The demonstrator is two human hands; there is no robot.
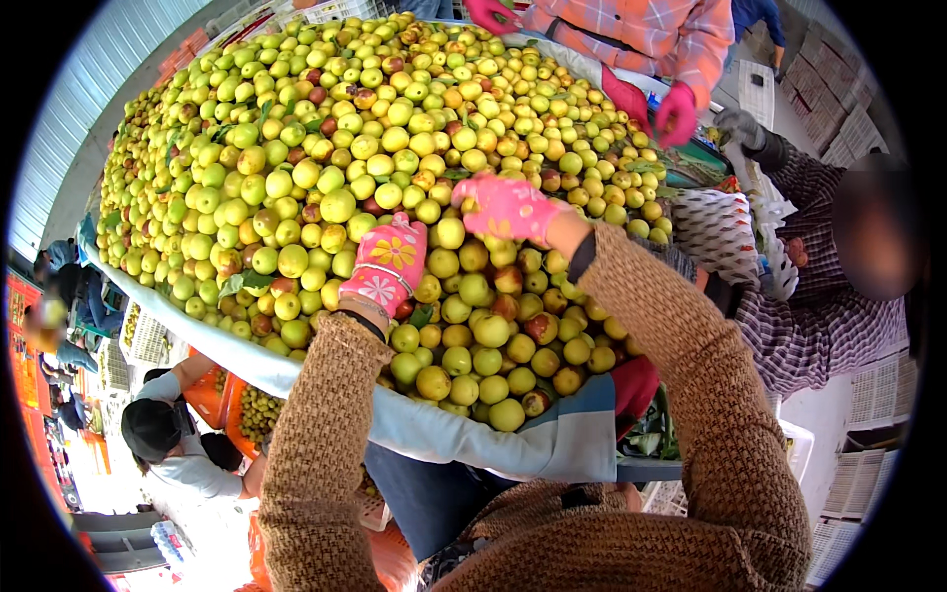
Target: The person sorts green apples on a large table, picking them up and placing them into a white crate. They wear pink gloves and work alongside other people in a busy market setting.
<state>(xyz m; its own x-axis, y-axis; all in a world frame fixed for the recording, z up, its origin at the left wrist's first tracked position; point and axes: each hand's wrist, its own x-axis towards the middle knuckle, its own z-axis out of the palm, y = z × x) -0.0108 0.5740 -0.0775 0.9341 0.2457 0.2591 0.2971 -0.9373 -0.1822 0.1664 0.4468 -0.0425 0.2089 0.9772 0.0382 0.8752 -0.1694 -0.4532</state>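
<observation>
A wide heap of yellow-green jujubes (335, 205), many with red-brown patches, fills the table before me. Both my hands wear pink gloves with a flower print. My left hand (387, 262) rests low on the heap, its fingers curled down among the fruit; whatever they hold is hidden. Farther right and slightly farther off, my right hand (508, 209) reaches in just above the jujubes. Its fingers bend inward toward the left, and I cannot make out what is in them. A few green leaves (419, 316) lie between the fruits near my left hand.
Pale cloth (464, 434) covers the table's near edge. Across the heap, a person in a plaid shirt has pink-gloved hands (676, 113). White foam netting (712, 232) lies at the right beside another person in checked clothing. Orange crates (212, 397) stand lower left near a crouching person.
</observation>
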